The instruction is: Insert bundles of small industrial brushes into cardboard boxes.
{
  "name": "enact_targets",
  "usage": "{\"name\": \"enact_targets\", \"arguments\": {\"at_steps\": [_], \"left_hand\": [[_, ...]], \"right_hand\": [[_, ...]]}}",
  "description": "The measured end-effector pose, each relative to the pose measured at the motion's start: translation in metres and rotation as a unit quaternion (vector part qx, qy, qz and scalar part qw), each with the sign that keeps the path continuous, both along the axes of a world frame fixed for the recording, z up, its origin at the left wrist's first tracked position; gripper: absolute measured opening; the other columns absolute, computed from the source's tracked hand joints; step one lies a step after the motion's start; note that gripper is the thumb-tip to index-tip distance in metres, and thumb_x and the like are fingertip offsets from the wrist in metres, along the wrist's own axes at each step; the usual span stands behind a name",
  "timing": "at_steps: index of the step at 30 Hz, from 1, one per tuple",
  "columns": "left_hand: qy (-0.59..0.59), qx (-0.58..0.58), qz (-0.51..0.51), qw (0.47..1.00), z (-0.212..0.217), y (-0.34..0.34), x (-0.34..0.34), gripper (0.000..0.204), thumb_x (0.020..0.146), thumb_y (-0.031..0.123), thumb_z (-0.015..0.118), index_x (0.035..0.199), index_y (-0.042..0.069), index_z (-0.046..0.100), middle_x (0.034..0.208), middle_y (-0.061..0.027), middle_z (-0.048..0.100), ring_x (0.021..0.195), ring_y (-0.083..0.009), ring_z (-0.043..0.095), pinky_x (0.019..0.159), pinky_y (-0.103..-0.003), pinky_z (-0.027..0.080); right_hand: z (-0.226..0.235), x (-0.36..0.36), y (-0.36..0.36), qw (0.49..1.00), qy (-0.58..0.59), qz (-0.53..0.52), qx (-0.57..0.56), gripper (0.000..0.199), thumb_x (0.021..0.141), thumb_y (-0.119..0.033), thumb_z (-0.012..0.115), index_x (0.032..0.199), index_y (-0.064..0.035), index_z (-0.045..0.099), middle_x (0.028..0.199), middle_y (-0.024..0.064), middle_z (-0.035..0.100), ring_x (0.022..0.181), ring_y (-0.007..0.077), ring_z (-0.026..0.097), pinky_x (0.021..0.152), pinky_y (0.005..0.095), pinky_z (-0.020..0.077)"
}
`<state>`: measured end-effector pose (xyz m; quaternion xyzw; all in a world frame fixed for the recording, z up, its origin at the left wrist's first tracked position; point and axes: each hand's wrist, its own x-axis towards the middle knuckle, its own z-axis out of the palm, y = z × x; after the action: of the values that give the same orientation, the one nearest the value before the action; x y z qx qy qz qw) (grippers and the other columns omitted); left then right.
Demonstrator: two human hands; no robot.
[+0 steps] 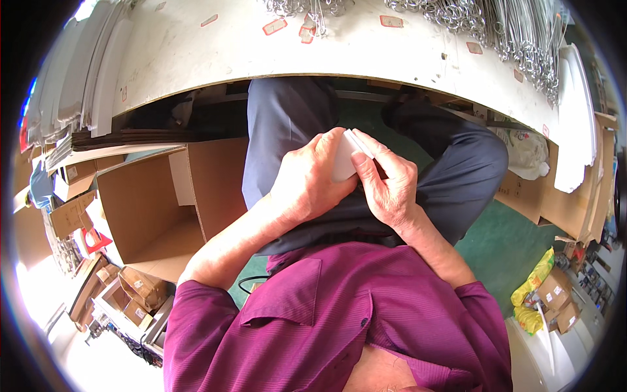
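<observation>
My left hand (307,179) and my right hand (388,183) meet over my lap and both grip a small white flat piece (346,157), folded like card or plastic. The left hand's fingers wrap its left side; the right hand's thumb presses its right edge. Most of the piece is hidden by the fingers. Below are my grey trousers (287,124) and a magenta shirt.
A white worktable (261,46) curves across the top, with bundles of metal wire hooks (457,16) on it. An open cardboard box (157,209) stands at my left. Small cartons (555,294) and a yellow bag lie at right on the green floor.
</observation>
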<state>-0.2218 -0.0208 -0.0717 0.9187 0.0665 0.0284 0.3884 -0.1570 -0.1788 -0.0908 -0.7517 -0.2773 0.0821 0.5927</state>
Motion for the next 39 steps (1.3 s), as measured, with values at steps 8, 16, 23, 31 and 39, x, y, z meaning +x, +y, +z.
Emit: {"name": "enact_targets", "arguments": {"at_steps": [8, 16, 23, 31, 39], "left_hand": [[0.092, -0.023, 0.026, 0.995, 0.013, 0.005, 0.000, 0.054, 0.080, 0.023, 0.081, 0.125, 0.002, 0.059, 0.109, -0.0228, 0.071, 0.097, -0.0418, 0.071, 0.082, -0.047, 0.059], [0.107, -0.106, -0.010, 0.989, 0.024, 0.045, -0.010, 0.053, 0.082, 0.030, 0.080, 0.121, 0.000, 0.060, 0.103, -0.0242, 0.070, 0.098, -0.0405, 0.070, 0.085, -0.045, 0.055], [0.081, -0.053, 0.125, 0.987, 0.064, 0.136, -0.038, 0.027, 0.088, 0.014, 0.077, 0.110, 0.000, 0.070, 0.092, -0.0140, 0.069, 0.087, -0.0157, 0.066, 0.079, -0.035, 0.054], [0.084, 0.346, 0.326, 0.876, 0.069, 0.333, -0.024, 0.026, 0.088, 0.021, 0.071, 0.107, 0.003, 0.067, 0.099, -0.0258, 0.070, 0.100, -0.0457, 0.067, 0.087, -0.053, 0.052], [0.127, 0.459, 0.302, 0.826, 0.060, 0.432, 0.028, 0.017, 0.088, 0.017, 0.067, 0.095, 0.002, 0.072, 0.099, -0.0198, 0.074, 0.098, -0.0368, 0.072, 0.085, -0.047, 0.057]], "right_hand": [[0.001, -0.008, 0.008, 1.000, 0.006, 0.020, 0.014, 0.036, 0.093, 0.003, 0.068, 0.128, 0.0068, 0.066, 0.107, 0.0231, 0.075, 0.093, 0.0217, 0.076, 0.078, 0.0305, 0.0576], [0.011, 0.026, 0.004, 0.969, 0.236, -0.017, 0.076, 0.035, 0.102, -0.006, 0.061, 0.135, 0.0064, 0.061, 0.104, 0.0076, 0.071, 0.067, 0.0038, 0.057, 0.058, 0.0195, 0.0487], [0.011, 0.072, 0.021, 0.999, -0.035, -0.038, -0.007, 0.022, 0.102, -0.013, 0.066, 0.116, 0.0029, 0.070, 0.097, 0.0083, 0.073, 0.072, 0.0095, 0.062, 0.065, 0.0234, 0.0498], [-0.008, 0.114, 0.039, 0.968, -0.224, -0.097, -0.056, 0.009, 0.099, -0.008, 0.067, 0.097, 0.0002, 0.069, 0.091, 0.0074, 0.070, 0.067, 0.0135, 0.060, 0.057, 0.0269, 0.0471], [-0.015, 0.117, 0.042, 0.955, -0.268, -0.111, -0.068, 0.007, 0.097, -0.005, 0.068, 0.093, 0.0002, 0.067, 0.090, 0.0089, 0.069, 0.066, 0.0150, 0.059, 0.055, 0.0274, 0.0459]]}}
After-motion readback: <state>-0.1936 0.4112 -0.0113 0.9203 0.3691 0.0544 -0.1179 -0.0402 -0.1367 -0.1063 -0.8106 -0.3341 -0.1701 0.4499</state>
